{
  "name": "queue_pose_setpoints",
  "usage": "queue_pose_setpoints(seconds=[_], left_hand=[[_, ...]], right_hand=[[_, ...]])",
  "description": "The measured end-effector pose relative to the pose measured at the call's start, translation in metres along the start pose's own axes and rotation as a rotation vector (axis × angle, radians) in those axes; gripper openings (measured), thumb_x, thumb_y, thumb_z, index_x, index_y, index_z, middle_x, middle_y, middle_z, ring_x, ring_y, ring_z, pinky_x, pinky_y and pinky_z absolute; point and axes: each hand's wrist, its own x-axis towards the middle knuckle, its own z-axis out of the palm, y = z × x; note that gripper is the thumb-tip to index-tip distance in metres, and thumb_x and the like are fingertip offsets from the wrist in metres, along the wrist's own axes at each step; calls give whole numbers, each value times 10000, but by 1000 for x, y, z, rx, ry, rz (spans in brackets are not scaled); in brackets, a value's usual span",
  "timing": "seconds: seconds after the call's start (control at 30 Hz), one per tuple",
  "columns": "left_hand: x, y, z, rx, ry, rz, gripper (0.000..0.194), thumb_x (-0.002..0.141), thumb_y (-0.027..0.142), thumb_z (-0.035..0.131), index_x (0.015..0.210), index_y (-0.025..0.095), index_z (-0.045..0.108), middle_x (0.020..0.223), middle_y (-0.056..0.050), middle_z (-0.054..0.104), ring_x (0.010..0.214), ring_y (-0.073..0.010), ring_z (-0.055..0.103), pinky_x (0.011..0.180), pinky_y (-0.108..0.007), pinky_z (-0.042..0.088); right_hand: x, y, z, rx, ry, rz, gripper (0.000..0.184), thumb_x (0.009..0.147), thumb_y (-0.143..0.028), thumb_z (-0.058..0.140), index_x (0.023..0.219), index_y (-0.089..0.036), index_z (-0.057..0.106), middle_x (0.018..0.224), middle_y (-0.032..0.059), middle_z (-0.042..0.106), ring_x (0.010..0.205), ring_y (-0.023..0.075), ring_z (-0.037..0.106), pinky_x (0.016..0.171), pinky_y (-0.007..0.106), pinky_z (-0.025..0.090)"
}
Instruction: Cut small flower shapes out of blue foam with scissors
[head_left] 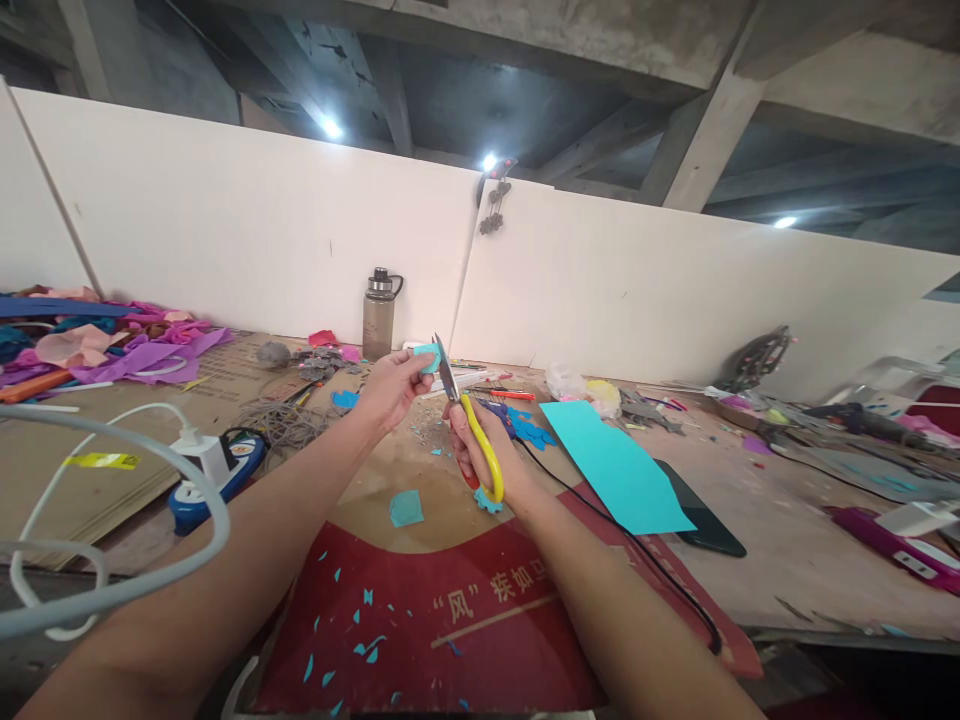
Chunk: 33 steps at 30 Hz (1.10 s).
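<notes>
My left hand (pixel 400 388) pinches a small turquoise paper piece (pixel 427 357) between thumb and fingers, above the worktable. In my right hand (pixel 480 445) is a pair of scissors (pixel 491 462) with yellow and red handles, its blades pointing up just right of the paper. Whether the blades touch the paper I cannot tell. Below the hands, a turquoise paper square (pixel 406 508) lies on a red and tan board (pixel 435 640). A scalloped turquoise cutout (pixel 488 500) lies partly under my right hand. Turquoise scraps (pixel 367 648) are scattered over the board's red part.
A large turquoise sheet (pixel 619 465) overlaps a dark phone-like slab (pixel 705 515); a black cable (pixel 637 540) crosses nearby. Left are a blue power strip (pixel 217 485) and white cables (pixel 217 530). A water bottle (pixel 379 315) stands by the white partition (pixel 285 220). Colourful fabric-like scraps (pixel 142 340) are heaped left.
</notes>
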Motion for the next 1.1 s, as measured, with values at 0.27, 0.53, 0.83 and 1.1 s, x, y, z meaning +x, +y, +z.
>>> queue_pose_setpoints(seconds=[0.27, 0.53, 0.83, 1.1], left_hand=[[-1, -7, -1, 6, -54, -13, 290, 668, 182, 932, 666, 131, 646, 632, 11, 620, 515, -45, 520, 513, -190, 389], [0, -9, -3, 3, -61, 1, 319, 644, 197, 954, 657, 140, 640, 632, 6, 615, 526, -52, 522, 511, -191, 384], [-2, -6, 0, 9, -53, -18, 295, 666, 166, 936, 659, 136, 643, 630, -1, 619, 519, -50, 502, 503, -198, 354], [-1, -4, -2, 23, -75, -11, 270, 677, 172, 920, 646, 129, 655, 608, 6, 596, 497, -41, 478, 485, -192, 337]], right_hand=[[-1, -9, 1, 58, -13, 7, 550, 946, -786, 612, 961, -255, 469, 620, -94, 430, 418, 101, 411, 383, 247, 381], [-2, -12, 2, 120, -16, 58, 588, 892, -805, 667, 930, -263, 441, 642, -100, 380, 434, 78, 342, 373, 232, 348], [-3, -13, 3, 166, -8, 89, 596, 884, -810, 670, 936, -267, 430, 643, -106, 385, 445, 79, 326, 376, 223, 318], [-5, -20, 1, 99, -22, 110, 627, 867, -851, 649, 926, -270, 419, 636, -101, 370, 465, 85, 310, 391, 227, 318]])
